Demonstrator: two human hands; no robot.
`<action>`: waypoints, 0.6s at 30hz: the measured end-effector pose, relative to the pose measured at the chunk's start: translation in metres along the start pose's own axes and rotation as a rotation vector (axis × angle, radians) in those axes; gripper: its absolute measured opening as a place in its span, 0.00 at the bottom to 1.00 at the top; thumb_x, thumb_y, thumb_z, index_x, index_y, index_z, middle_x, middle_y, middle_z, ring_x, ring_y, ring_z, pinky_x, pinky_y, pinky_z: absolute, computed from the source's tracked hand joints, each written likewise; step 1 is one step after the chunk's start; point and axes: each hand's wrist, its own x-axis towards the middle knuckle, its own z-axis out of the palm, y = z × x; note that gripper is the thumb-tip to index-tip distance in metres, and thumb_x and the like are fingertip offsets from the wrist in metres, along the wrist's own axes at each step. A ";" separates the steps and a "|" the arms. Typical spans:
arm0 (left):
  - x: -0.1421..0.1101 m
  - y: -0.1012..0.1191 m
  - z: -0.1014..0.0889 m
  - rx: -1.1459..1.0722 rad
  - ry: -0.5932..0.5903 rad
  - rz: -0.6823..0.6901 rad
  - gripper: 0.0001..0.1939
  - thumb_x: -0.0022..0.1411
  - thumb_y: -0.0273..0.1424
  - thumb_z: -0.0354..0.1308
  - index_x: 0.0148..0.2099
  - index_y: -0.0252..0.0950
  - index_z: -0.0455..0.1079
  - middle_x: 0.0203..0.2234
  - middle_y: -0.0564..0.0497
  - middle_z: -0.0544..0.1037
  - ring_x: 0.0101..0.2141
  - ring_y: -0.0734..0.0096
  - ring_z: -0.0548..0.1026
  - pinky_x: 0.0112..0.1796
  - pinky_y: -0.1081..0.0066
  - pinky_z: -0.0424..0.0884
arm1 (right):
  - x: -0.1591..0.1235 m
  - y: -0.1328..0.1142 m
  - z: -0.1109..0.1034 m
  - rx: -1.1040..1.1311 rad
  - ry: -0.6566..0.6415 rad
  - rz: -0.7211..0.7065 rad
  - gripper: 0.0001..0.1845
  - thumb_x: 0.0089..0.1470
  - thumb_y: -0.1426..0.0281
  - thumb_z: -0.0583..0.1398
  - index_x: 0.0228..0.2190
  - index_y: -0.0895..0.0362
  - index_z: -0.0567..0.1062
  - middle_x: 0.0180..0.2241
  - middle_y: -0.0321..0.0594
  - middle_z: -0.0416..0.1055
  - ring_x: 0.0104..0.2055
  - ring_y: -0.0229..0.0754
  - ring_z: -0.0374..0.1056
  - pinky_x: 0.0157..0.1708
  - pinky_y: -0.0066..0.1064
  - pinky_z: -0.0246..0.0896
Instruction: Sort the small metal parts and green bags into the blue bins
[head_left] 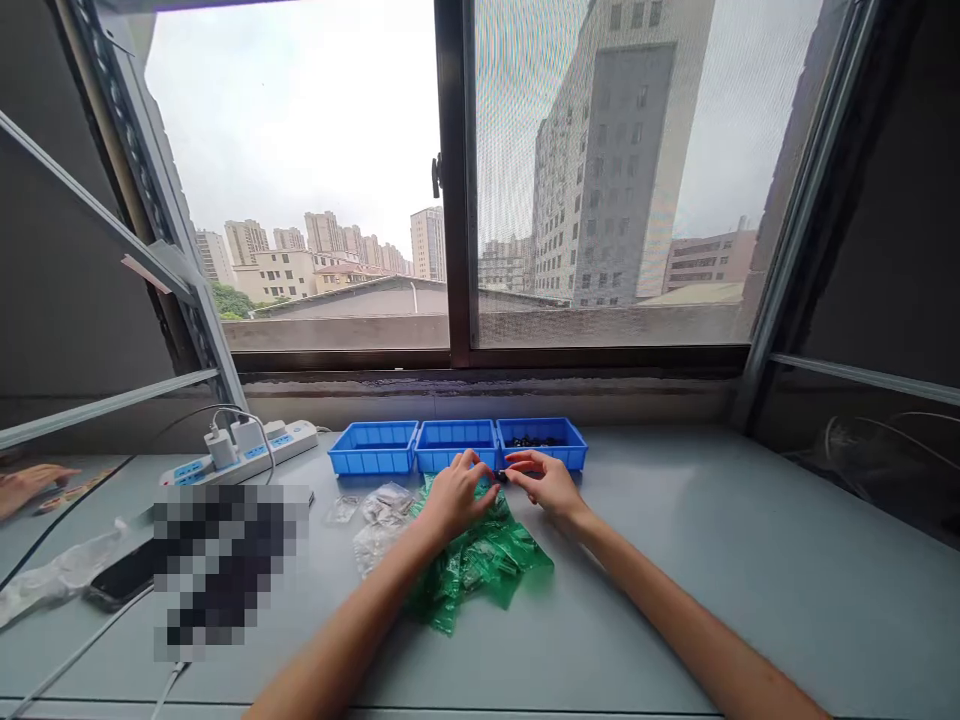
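My right hand (pixel 551 487) pinches a small black part (pixel 502 477) between thumb and fingertips, in front of the blue bins. Just to its left, my left hand (pixel 459 497) has its fingers curled close to that part. What it holds, if anything, is too small to make out. Below both hands lies crumpled green plastic packaging (pixel 491 555). The right blue bin (pixel 545 461) contains a heap of small black parts (pixel 529 441). No contents show in the left blue bin (pixel 371 462) or the middle blue bin (pixel 442 460).
Clear plastic bags (pixel 382 515) lie left of the green packaging. A power strip (pixel 251 455) with plugs and cables stands at the back left, and a phone (pixel 124 575) lies nearer. Another person's hand (pixel 34 485) is at the far left. A window is behind the table (pixel 660 530).
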 end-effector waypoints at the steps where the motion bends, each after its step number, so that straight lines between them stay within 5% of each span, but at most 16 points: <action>1: 0.000 0.001 -0.001 -0.017 0.029 -0.004 0.10 0.63 0.34 0.50 0.43 0.38 0.69 0.40 0.48 0.70 0.44 0.63 0.71 0.44 0.65 0.69 | 0.000 -0.001 0.000 0.038 -0.014 0.022 0.19 0.33 0.60 0.62 0.30 0.57 0.76 0.27 0.40 0.75 0.16 0.33 0.58 0.15 0.27 0.48; 18: -0.003 0.006 0.000 -0.163 0.304 0.103 0.07 0.67 0.33 0.43 0.44 0.40 0.59 0.40 0.53 0.69 0.32 0.73 0.73 0.34 0.72 0.69 | -0.016 -0.027 -0.001 0.393 -0.155 0.251 0.29 0.28 0.61 0.70 0.35 0.57 0.73 0.13 0.24 0.59 0.15 0.26 0.43 0.18 0.26 0.30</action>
